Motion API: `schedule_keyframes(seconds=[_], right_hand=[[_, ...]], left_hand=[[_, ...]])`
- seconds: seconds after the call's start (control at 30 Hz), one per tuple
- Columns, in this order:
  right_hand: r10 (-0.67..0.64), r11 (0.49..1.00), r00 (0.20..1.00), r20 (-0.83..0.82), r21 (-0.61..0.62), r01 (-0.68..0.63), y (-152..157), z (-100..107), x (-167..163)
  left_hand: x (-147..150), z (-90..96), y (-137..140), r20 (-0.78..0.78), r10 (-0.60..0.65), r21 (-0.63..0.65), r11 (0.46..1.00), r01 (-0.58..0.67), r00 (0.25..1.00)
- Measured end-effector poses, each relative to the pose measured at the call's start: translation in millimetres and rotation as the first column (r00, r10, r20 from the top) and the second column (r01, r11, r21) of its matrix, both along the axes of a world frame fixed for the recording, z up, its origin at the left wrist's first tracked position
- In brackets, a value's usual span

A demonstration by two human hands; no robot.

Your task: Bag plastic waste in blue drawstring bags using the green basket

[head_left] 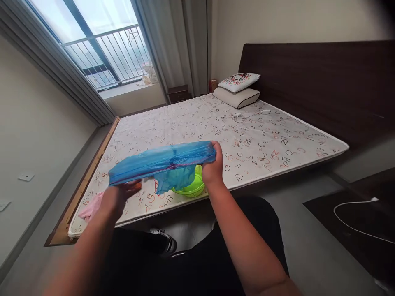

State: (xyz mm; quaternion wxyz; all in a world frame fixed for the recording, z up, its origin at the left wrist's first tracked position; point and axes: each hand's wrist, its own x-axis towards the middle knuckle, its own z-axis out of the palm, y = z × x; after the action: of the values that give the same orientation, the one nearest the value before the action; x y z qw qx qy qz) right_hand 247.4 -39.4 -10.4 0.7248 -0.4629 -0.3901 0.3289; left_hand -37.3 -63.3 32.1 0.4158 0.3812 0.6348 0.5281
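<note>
A sheer blue piece of fabric [163, 160] with a dark seam stretches sideways above the mattress, and a teal flap [175, 179] hangs from its underside. Its right end is gripped by my right hand [214, 164], fingers wrapped round the edge. My left hand [125, 191] lies below the fabric's left end, somewhat blurred, fingers stretched out to the right; whether they touch the cloth is unclear. Behind the flap, a bright green plastic basket [197, 187] sits on the mattress, partly hidden. Pink cloth [89, 207] lies beside my left forearm.
The letter-print mattress [191, 123] fills the middle, with a wooden bed rail [82, 189] along its left. Two pillows [237, 88] are stacked by the dark headboard [308, 78]. A cable [240, 118] lies on the mattress. A white cord [342, 220] rests on a dark surface at right.
</note>
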Motion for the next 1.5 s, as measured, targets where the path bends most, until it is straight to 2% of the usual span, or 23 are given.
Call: schedule_keyframes(seconds=[0.07,0.13,0.17,0.27,0.33,0.43,0.53,0.6,0.67,0.73,0.83,0.93,1.0,1.07,1.17,1.23,1.3,1.4,1.5], right_hand=[[0.043,0.997,0.999,-0.006,-0.067,-0.044,5,-7,5],[0.133,0.978,0.991,0.024,-0.163,-0.127,11,-16,10],[0.192,0.957,0.980,0.049,-0.229,-0.176,14,-20,12],[0.393,0.846,0.908,0.144,-0.443,-0.296,19,-30,17],[0.488,0.786,0.848,0.209,-0.529,-0.321,20,-35,21],[0.521,0.768,0.815,0.252,-0.556,-0.319,20,-42,26],[0.514,0.790,0.832,0.209,-0.494,-0.364,21,-46,32],[0.512,0.808,0.838,0.191,-0.440,-0.393,22,-48,36],[0.494,0.824,0.840,0.224,-0.430,-0.369,24,-50,41],[0.439,0.839,0.845,0.304,-0.476,-0.264,25,-52,47],[0.289,0.856,0.861,0.418,-0.516,-0.037,28,-55,63],[0.155,0.873,0.921,0.359,-0.485,0.042,31,-61,79],[0.110,0.880,0.980,0.164,-0.474,-0.020,32,-65,86],[0.108,0.883,0.988,-0.110,-0.447,-0.146,32,-65,88],[0.249,0.868,0.857,-0.451,-0.288,-0.404,28,-60,85],[0.352,0.840,0.754,-0.555,-0.169,-0.516,24,-54,82],[0.382,0.827,0.699,-0.604,-0.115,-0.551,21,-52,81],[0.363,0.813,0.695,-0.621,-0.154,-0.562,20,-56,84],[0.402,0.752,0.734,-0.548,-0.260,-0.606,20,-65,89]], left_hand=[[26,-12.3,12,0.184,-0.144,-0.102,0.981,0.165,0.972],[47,-32.0,22,0.217,-0.214,-0.130,0.961,0.246,0.952],[56,-44.1,27,0.197,-0.206,-0.136,0.963,0.234,0.958],[76,-83.1,43,0.121,-0.284,-0.167,0.939,0.302,0.951],[87,-105.4,54,0.169,-0.327,-0.277,0.890,0.363,0.930],[105,-127.2,68,0.328,-0.251,-0.440,0.812,0.383,0.911],[125,-137.7,78,0.429,-0.131,-0.482,0.804,0.349,0.894],[136,-140.9,84,0.450,-0.074,-0.465,0.831,0.305,0.890],[142,-141.4,88,0.449,-0.047,-0.440,0.857,0.267,0.892],[141,-138.9,91,0.430,-0.035,-0.418,0.878,0.234,0.902],[125,-130.1,94,0.414,-0.039,-0.323,0.928,0.187,0.909],[99,-118.0,95,0.365,-0.068,-0.212,0.965,0.154,0.929],[83,-110.6,93,0.236,-0.066,-0.174,0.979,0.109,0.970],[72,-105.1,90,0.101,-0.054,-0.148,0.987,0.069,0.993],[64,-101.1,84,0.024,-0.026,-0.136,0.990,0.029,0.999],[61,-100.4,82,0.088,0.018,-0.120,0.993,-0.007,0.996],[57,-99.9,80,0.251,0.052,-0.111,0.994,-0.025,0.967],[49,-97.4,77,0.465,0.052,-0.114,0.993,0.002,0.884],[42,-95.2,70,0.584,0.038,-0.137,0.989,0.052,0.811]])
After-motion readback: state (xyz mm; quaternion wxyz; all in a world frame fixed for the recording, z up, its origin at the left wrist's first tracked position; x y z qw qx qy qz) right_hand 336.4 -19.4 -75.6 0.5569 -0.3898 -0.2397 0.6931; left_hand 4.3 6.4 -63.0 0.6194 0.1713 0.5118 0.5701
